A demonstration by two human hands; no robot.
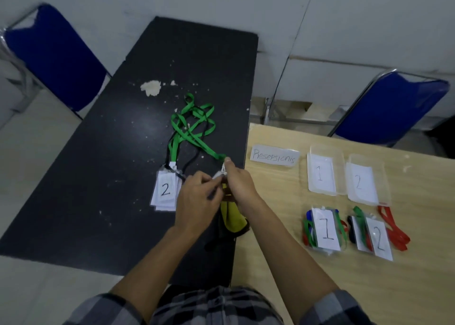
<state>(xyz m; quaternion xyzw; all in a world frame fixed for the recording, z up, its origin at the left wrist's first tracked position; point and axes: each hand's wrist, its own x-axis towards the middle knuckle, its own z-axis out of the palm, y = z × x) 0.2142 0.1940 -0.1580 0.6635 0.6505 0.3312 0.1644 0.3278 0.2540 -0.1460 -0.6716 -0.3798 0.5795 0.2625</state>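
Green lanyards lie tangled on the black table, with a thin black cord among them. A stack of clear badge cards marked "2" lies at one lanyard's end. My left hand and my right hand meet just right of that stack. Both pinch a small clear badge holder at the clip end of a green lanyard. The holder is mostly hidden by my fingers. A yellow and black object lies under my hands.
On the wooden table to the right lie a label reading "Resepsionis", two clear trays marked "1" and "2", and two badge piles with coloured lanyards. Blue chairs stand behind.
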